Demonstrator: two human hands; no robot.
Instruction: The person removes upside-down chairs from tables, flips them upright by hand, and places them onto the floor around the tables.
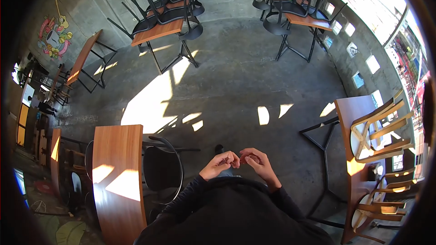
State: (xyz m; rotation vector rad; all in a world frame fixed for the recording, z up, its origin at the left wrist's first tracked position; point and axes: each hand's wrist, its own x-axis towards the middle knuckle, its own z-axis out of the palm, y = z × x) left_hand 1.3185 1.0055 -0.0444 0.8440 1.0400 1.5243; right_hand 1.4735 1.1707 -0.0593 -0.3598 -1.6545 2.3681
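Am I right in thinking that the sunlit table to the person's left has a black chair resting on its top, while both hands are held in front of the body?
Not quite: the head view shows the black chair standing beside the sunlit table, not resting on its top. The left hand and right hand are indeed held in front of the body.
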